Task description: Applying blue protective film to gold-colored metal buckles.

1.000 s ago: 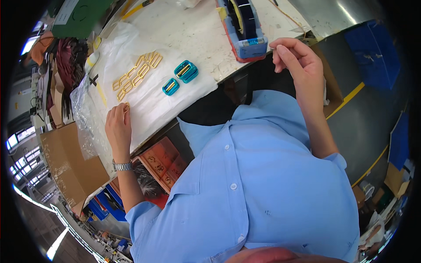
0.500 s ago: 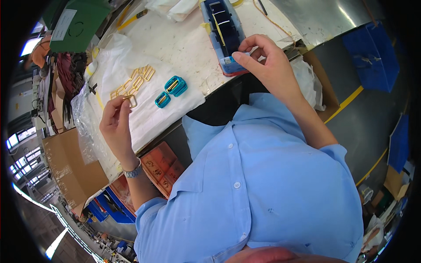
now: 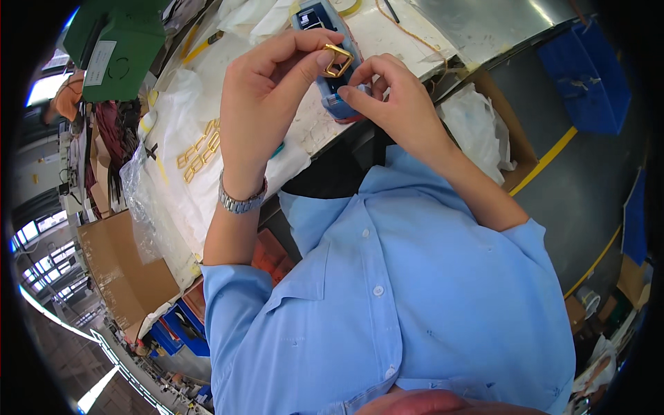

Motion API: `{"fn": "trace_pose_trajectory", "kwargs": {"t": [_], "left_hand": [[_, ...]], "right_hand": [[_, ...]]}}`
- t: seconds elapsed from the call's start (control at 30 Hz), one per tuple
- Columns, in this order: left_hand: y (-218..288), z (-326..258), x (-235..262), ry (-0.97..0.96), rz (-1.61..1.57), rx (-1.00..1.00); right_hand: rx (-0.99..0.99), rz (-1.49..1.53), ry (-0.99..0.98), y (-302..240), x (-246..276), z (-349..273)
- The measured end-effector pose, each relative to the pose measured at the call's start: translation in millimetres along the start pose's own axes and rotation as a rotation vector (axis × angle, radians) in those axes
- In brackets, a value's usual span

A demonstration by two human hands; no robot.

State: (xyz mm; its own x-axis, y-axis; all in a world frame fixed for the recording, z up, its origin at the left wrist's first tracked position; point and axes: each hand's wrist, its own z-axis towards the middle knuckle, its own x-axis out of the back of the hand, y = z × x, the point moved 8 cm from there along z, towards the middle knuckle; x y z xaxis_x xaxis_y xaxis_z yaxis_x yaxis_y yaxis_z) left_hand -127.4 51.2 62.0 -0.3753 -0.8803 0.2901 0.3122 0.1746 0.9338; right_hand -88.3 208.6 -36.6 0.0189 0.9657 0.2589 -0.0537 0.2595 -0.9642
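Between the thumb and forefinger of my left hand (image 3: 266,90) is a gold rectangular buckle (image 3: 337,61), raised over the tape dispenser (image 3: 354,50). My right hand (image 3: 391,93) is closed at the dispenser's near end, thumb and forefinger pinching what looks like the end of the tape (image 3: 333,99). The strip itself is hard to make out. Several more gold buckles (image 3: 200,155) lie in rows on a white sheet (image 3: 176,124) at the left. My left wrist mostly hides a teal wrapped piece (image 3: 278,149).
The worktable's edge (image 3: 321,146) runs diagonally in front of me. A green box (image 3: 117,52) stands at the far left, beside a yellow cutter (image 3: 200,48). Right of the table are a plastic bag (image 3: 474,128) in a carton and a blue bin (image 3: 588,79). Brown cardboard (image 3: 128,266) hangs lower left.
My left hand has carried the gold buckle up and right, from the rows to the tape dispenser, and now covers the teal pieces. My right hand has shifted slightly left, still pinching.
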Motion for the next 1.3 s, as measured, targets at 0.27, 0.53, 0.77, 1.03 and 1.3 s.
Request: {"fn": "trace_pose_trajectory", "kwargs": {"t": [0.27,0.53,0.77,1.03,1.3], "left_hand": [[4,12,1,0.063,-0.056,0.126],[6,-59,30,0.275,-0.341,0.121],[-16,-117,-19,0.225,-0.391,0.421],[-27,-125,-32,0.328,-0.225,0.262],[-19,-127,-38,0.326,-0.058,0.052]], "right_hand": [[0.031,0.02,-0.002,-8,-2,-2],[-0.036,0.531,-0.09,-26,5,-49],[-0.44,0.677,-0.322,11,-9,-96],[-0.312,0.685,-0.277,0,-14,-96],[-0.308,0.723,-0.278,-9,-14,-100]]}}
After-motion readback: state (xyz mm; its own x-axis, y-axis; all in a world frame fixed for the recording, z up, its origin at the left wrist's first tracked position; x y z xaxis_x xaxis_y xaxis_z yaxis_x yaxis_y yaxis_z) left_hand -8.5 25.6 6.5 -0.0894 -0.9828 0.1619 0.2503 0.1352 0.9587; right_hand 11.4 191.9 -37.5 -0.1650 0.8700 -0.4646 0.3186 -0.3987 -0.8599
